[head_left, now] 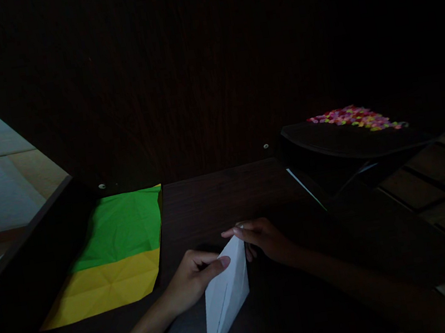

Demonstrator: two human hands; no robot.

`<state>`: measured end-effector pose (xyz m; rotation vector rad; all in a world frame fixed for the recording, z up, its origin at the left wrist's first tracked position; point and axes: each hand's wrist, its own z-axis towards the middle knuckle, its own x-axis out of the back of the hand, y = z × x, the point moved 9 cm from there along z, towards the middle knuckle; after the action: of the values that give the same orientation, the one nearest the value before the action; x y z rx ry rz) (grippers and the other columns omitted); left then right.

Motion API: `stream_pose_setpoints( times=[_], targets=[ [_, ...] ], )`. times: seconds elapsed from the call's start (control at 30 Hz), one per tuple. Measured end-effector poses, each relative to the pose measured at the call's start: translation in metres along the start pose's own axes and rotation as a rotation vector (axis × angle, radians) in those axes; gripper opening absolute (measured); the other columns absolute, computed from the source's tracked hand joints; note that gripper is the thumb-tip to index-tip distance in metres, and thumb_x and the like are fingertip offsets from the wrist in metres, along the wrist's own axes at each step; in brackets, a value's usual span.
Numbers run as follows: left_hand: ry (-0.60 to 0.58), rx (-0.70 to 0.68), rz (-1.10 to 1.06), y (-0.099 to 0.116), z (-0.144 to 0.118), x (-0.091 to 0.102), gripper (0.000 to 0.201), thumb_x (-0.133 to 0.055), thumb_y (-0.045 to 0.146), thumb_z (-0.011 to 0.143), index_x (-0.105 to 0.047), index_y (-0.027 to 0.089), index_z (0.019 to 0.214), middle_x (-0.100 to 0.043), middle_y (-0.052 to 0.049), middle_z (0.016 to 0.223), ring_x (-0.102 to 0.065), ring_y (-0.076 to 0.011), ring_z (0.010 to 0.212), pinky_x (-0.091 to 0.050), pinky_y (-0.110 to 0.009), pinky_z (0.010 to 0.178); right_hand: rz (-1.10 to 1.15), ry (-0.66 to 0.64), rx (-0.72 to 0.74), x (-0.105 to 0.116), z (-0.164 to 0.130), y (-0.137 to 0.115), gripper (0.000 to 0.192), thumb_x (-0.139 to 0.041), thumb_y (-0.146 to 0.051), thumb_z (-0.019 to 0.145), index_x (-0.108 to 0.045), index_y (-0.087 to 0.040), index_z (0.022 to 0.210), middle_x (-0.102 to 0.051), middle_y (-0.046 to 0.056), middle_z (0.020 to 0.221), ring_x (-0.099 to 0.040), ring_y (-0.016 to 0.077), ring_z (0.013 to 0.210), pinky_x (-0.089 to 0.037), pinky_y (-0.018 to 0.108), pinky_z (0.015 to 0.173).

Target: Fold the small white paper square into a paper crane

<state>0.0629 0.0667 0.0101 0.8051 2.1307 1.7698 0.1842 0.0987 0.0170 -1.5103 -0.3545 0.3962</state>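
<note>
Fingers of left hand (pixel 192 280) and right hand (pixel 263 239) seemingly pinch folded white paper (pixel 226 295) closed.

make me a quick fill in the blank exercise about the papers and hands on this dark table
1. Both hands, the left hand and the right hand, hold a folded sheet of ____ paper.
2. The creased sheet lying flat at the left is green on its far part and ____ on its near part.
3. The pile of small colourful pieces lies to the ____ of the hands, farther back.
4. The table under the hands is ____ in tone.

Missing words: white; yellow; right; dark
</note>
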Motion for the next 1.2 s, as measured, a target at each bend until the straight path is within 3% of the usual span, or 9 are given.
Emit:
stream_pose_setpoints(
  times=[0.13,0.3,0.67,0.9,1.2],
  targets=[
    [0.038,-0.025,-0.014,0.001,0.002,0.004,0.041,-0.056,0.046,0.088,-0.068,0.012,0.069,-0.048,0.002,0.061,-0.039,-0.0113,0.057,-0.03,-0.021,0.051,0.02,-0.004,0.002,-0.001,-0.001,0.001,0.044,-0.055,-0.051,0.09,-0.075,-0.015,0.107,-0.062,0.002,0.065,-0.053,0.0075,0.043,-0.035,0.018,0.038],
    [0.039,-0.053,-0.008,0.003,0.002,0.005,0.043,-0.055,0.045,0.089,-0.066,0.012,0.064,-0.044,0.002,0.058,-0.035,-0.0108,0.055,-0.028,-0.021,0.05,-0.001,-0.018,0.006,-0.004,-0.002,0.002,0.044,-0.054,-0.05,0.091,-0.075,-0.015,0.107,-0.059,0.001,0.068,-0.055,0.0074,0.045,-0.036,0.018,0.039],
    [0.024,-0.033,-0.046,0.002,0.001,0.003,0.036,-0.058,0.044,0.088,-0.072,0.012,0.079,-0.059,0.0,0.066,-0.048,-0.0127,0.061,-0.036,-0.022,0.056,0.076,0.032,-0.041,0.0,-0.001,0.004,0.048,-0.053,-0.052,0.089,-0.076,-0.013,0.106,-0.052,-0.001,0.055,-0.051,0.0087,0.043,-0.035,0.02,0.04],
    [-0.023,-0.016,-0.094,0.001,0.0,-0.002,0.025,-0.075,0.034,0.076,-0.072,0.013,0.089,-0.068,-0.003,0.081,-0.059,-0.0164,0.073,-0.044,-0.024,0.065,0.109,0.108,-0.051,0.011,-0.002,0.004,0.052,-0.054,-0.055,0.087,-0.075,-0.012,0.109,-0.055,0.0,0.053,-0.051,0.0099,0.044,-0.035,0.022,0.042],
    [-0.03,0.076,-0.247,-0.009,0.0,-0.004,0.029,-0.082,0.03,0.067,-0.068,0.012,0.086,-0.069,-0.001,0.076,-0.062,-0.0154,0.068,-0.046,-0.023,0.061,0.14,0.217,-0.07,0.026,-0.001,0.004,0.053,-0.055,-0.056,0.087,-0.074,-0.012,0.109,-0.053,-0.001,0.045,-0.048,0.0098,0.041,-0.034,0.022,0.041]
  ],
)
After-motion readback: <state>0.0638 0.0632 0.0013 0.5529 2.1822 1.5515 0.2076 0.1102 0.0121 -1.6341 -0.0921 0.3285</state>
